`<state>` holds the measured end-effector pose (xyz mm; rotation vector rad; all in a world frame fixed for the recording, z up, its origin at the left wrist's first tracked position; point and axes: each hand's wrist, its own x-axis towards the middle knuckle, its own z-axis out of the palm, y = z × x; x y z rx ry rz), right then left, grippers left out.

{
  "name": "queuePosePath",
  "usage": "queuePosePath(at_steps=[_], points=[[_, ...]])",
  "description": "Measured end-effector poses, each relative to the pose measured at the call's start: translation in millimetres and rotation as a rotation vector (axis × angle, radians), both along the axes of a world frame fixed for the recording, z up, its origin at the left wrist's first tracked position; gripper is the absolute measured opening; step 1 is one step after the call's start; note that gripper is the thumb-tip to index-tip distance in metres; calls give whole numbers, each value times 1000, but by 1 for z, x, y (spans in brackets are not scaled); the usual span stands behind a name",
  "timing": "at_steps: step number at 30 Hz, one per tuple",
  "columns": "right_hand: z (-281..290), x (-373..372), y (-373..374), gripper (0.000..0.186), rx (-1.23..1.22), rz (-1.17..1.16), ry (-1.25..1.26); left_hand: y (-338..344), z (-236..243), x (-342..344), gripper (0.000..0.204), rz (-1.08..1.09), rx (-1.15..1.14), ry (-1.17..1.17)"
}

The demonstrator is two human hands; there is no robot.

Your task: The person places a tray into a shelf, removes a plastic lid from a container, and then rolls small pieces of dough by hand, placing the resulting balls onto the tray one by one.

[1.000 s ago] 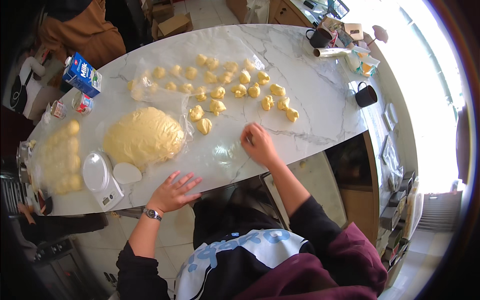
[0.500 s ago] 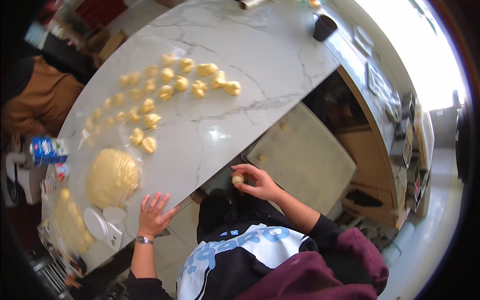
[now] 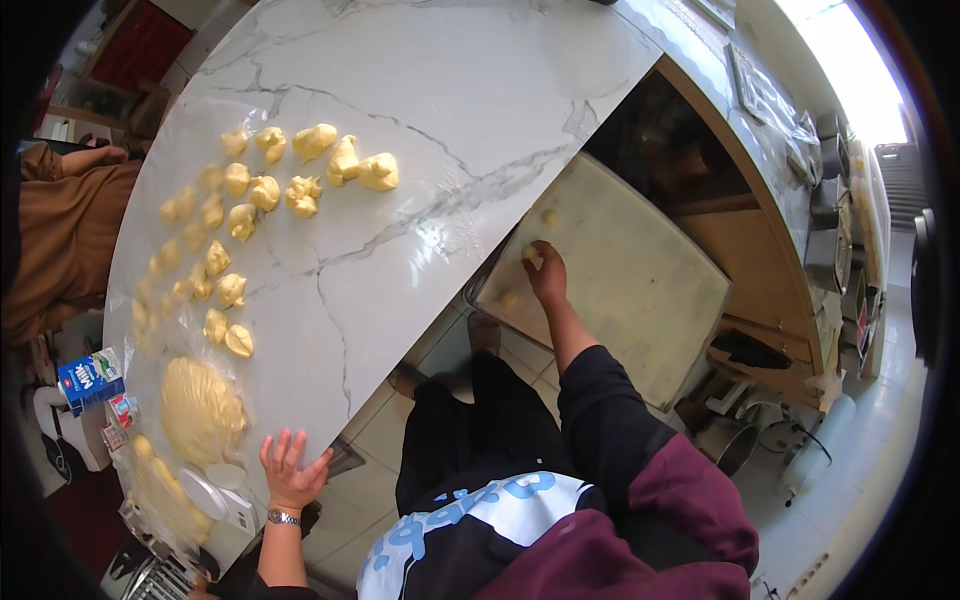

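My right hand point(image 3: 546, 274) reaches over the pale rectangular tray point(image 3: 630, 270), its fingers closed around a small dough ball point(image 3: 530, 255) at the tray's left side. Two more small balls lie there: one dough ball point(image 3: 549, 217) beyond my hand and another dough ball point(image 3: 508, 298) nearer me. My left hand point(image 3: 292, 475), fingers spread and holding nothing, is at the near edge of the marble table point(image 3: 400, 120). Ahead of it is a large mound of yellow dough point(image 3: 203, 410), seemingly under clear film. Several torn lumps of yellow dough point(image 3: 303, 196) are scattered farther off.
A white kitchen scale point(image 3: 232, 505) stands left of my left hand, near a long strip of dough point(image 3: 170, 490). A blue milk carton point(image 3: 90, 380) is at the table's left edge. Someone in a brown garment point(image 3: 70, 230) is at the far left. Wooden cabinet point(image 3: 730, 260) borders the tray.
My right hand has moved from above my lap, up and right, onto the tray with the dough ball. My left hand stays open by the table edge. The whole view has shifted.
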<state>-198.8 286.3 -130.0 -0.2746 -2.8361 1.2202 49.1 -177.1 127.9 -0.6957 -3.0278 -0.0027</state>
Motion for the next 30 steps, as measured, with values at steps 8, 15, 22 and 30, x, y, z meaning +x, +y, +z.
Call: queuePosePath(at_steps=[8,15,22,30], points=[[14,34,-14,35,-31,338,40,-1,0,5,35,3,0,-1],[31,63,-32,32,-86,349,-11,3,0,-3,35,-3,13,-10],[254,46,-118,36,-348,687,536,7,2,-2,35,35,44,14],[263,-45,-234,18,-91,836,525,14,3,-7,30,42,31,105]])
